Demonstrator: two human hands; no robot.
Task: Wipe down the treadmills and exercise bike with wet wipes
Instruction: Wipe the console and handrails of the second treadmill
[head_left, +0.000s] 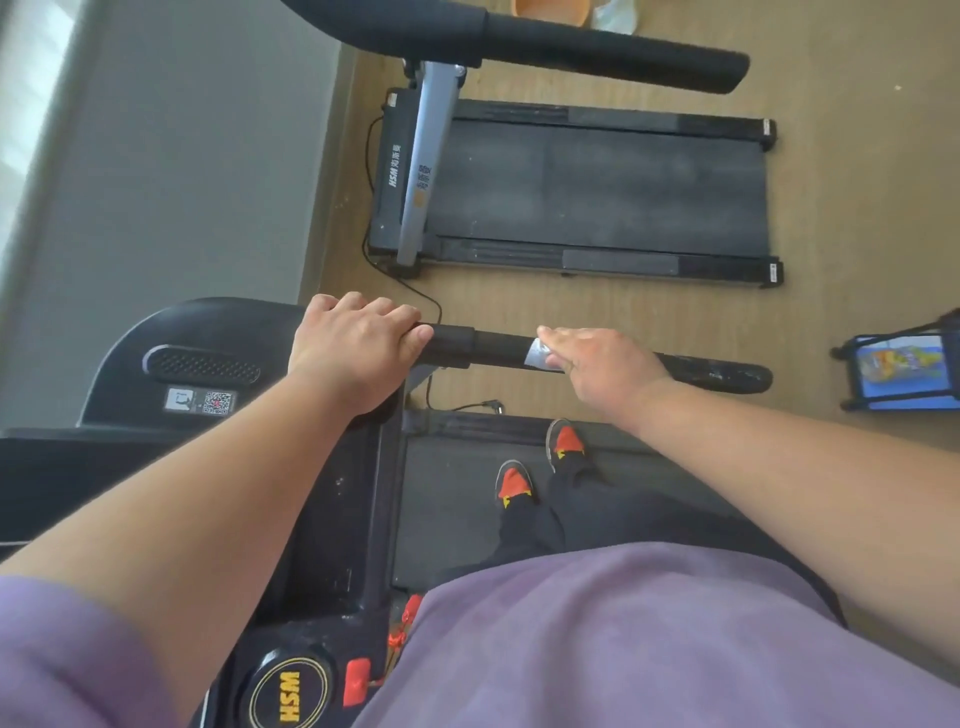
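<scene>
I stand on the belt of the near treadmill (452, 514), facing its black console (208, 364). My left hand (353, 353) grips the inner end of the black handrail (498, 348) where it meets the console. My right hand (602, 369) is wrapped around the same handrail farther out, pressing a pale wet wipe (540, 356) against the bar. The rail's far end (727, 374) looks wet and shiny. A second treadmill (597, 192) lies on the floor beyond, with its own black handrail (597, 44) across the top of the view.
A black power cable (415, 291) runs over the wooden floor between the two treadmills. A small black rack holding a blue packet (904, 369) stands at the right. An orange object (550, 10) lies at the top edge. A grey wall (182, 156) is on the left.
</scene>
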